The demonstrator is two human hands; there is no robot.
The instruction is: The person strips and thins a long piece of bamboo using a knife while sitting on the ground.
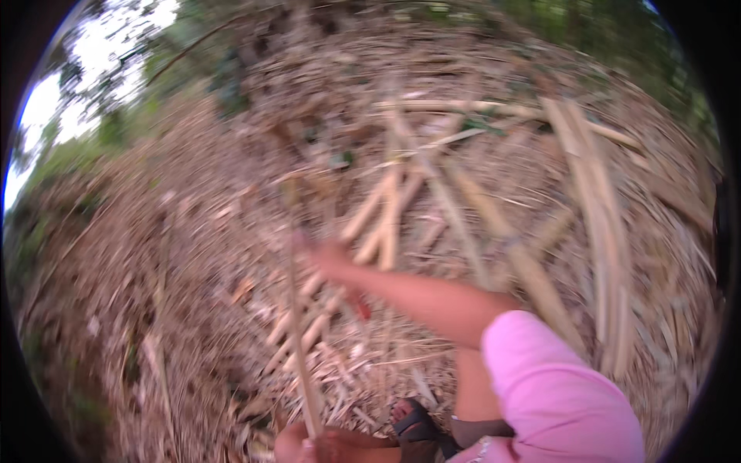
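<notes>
Left hand grasps a long, thin, pale tan strip; right hand is a blur beside it

In the head view, the long, thin, pale tan strip [298,324] stands nearly upright left of centre, leaning slightly, its lower end near the bottom edge. There the person's bare left hand [328,445], partly cut off by the frame, has its grip closed around the strip, close to a bent knee. The bare right hand [320,256] reaches across from a short pink fabric sleeve [567,393] to just beside the strip's upper part; motion blur hides its fingers, so whether its grip is clenched or released cannot be told. A small red thing [360,305], too blurred to identify, shows just below the right forearm.

Beyond, several round, pale tan poles [369,214] lie slanting and crossed on the ground [197,255], which is strewn with brown dry litter. Long, split, light brown lengths [594,216] lie to the right. Near the lower edge, a foot wears a black open-toed sandal [421,426]. Green foliage [610,35] blurs along the top.
</notes>
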